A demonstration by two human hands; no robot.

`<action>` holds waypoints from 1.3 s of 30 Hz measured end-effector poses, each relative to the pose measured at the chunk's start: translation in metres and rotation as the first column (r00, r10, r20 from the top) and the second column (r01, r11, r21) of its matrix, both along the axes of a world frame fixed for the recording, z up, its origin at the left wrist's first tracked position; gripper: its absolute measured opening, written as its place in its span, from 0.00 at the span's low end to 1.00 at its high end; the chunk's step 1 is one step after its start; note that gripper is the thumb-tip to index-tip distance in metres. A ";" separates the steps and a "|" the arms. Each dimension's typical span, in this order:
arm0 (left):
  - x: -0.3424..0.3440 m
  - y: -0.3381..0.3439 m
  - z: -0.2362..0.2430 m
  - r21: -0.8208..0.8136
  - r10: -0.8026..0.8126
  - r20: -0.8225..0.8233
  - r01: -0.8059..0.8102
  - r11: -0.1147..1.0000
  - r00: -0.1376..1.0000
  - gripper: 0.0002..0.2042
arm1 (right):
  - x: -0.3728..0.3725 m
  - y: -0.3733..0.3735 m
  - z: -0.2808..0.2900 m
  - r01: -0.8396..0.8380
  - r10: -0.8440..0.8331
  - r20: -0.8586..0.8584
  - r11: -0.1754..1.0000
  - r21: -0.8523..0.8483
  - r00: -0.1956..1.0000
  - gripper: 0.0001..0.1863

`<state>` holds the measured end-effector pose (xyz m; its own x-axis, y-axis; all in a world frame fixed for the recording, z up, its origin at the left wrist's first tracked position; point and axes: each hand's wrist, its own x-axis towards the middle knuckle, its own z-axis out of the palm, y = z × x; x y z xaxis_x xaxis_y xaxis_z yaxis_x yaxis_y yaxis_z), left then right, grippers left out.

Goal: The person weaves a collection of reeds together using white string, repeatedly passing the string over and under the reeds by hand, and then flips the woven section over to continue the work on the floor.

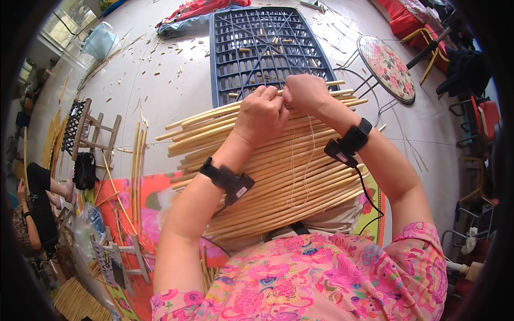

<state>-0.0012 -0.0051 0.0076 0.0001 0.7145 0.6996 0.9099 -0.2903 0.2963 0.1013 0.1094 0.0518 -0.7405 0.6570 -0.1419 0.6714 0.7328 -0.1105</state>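
A mat of many pale straw-coloured sticks [278, 176], laid side by side, rests across my lap. My left hand [261, 112] is closed at the top sticks, left of centre, its fingertips curled down against them. Beside it, my right hand [306, 96] is closed at the same sticks, almost touching the left. What is between the fingers of either hand is hidden. A loop of thin pale string [294, 190] hangs from near my hands down over the mat. Both wrists carry black strapped devices [227, 182].
A blue slatted plastic board [257, 43] lies beyond my hands, with stick offcuts around. A floral round stool [386, 68] is at right, wooden stools [104, 136] and loose sticks at left, on tiles and a pink floral mat [123, 195]. Another person [37, 203] sits at far left.
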 end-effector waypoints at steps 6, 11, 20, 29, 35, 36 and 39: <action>0.002 0.002 0.005 -0.016 -0.013 -0.004 0.013 1.000 1.000 0.04 | 0.003 0.015 -0.020 -0.139 0.174 -0.234 0.977 0.159 0.957 0.11; 0.002 0.003 0.005 -0.007 0.041 -0.029 -0.041 0.999 0.999 0.06 | -0.011 0.023 -0.025 -0.053 0.095 -0.274 0.986 0.157 0.957 0.11; 0.000 0.003 0.000 -0.017 0.028 -0.116 -0.030 0.999 0.993 0.07 | -0.009 0.003 0.001 0.064 -0.064 -0.036 0.998 0.014 0.997 0.13; 0.000 0.001 0.001 -0.028 -0.013 -0.096 0.010 1.000 0.995 0.06 | -0.002 0.017 -0.019 -0.163 0.180 -0.118 0.977 0.138 0.977 0.14; 0.009 -0.002 -0.001 -0.009 0.004 -0.079 -0.005 1.000 0.997 0.03 | -0.014 0.072 0.023 0.211 -0.112 -0.571 0.971 0.110 0.813 0.20; 0.008 -0.003 -0.002 -0.006 0.007 -0.071 -0.007 1.000 0.997 0.03 | -0.018 0.069 0.032 0.158 -0.078 -0.564 0.983 0.094 0.822 0.21; 0.002 -0.007 -0.002 -0.036 0.027 -0.063 -0.029 0.999 0.998 0.03 | -0.021 0.025 0.039 0.182 -0.182 -0.025 0.983 -0.012 0.983 0.22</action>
<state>0.0012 -0.0117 0.0058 0.0223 0.7401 0.6722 0.9346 -0.2541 0.2488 0.0802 0.1340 0.0904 -0.6120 0.7799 -0.1311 0.7904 0.5974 -0.1357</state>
